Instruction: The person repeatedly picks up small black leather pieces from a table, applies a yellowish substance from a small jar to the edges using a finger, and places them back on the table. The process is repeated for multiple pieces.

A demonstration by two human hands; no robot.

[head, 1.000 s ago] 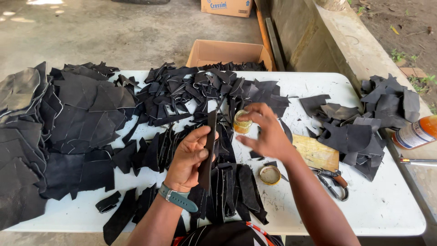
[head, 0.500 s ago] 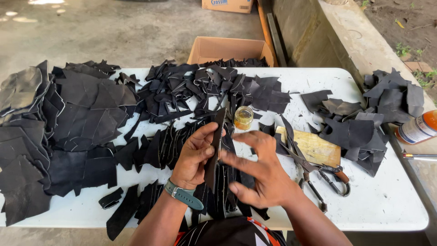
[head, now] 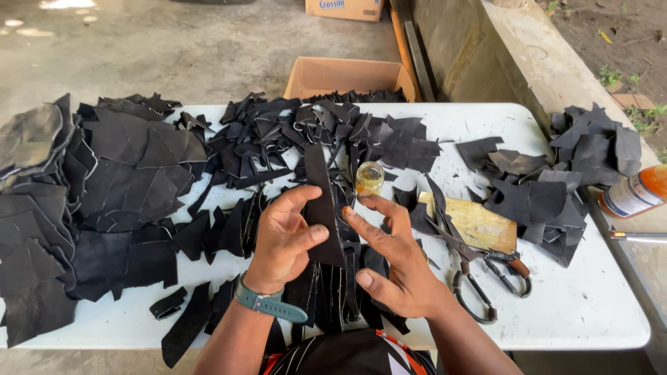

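Observation:
My left hand [head: 286,239], with a teal watch on the wrist, grips a long narrow strip of black leather [head: 319,201] that stands upright over the white table [head: 590,305]. My right hand [head: 392,260] is beside it with fingers spread, the index fingertip touching the strip's right edge. A small open glass jar of yellowish liquid [head: 369,178] stands just beyond the hands. Several more black strips [head: 333,292] lie flat under my hands at the table's near edge.
Heaps of black leather offcuts cover the left [head: 104,201], middle [head: 306,132] and right [head: 556,180] of the table. Scissors [head: 472,264] lie by a wooden board [head: 479,223]. An orange-capped bottle [head: 636,192] lies far right. A cardboard box [head: 347,76] sits behind.
My right hand came back from the small jar toward me and now touches the strip that my left hand holds. The strip has tilted more upright.

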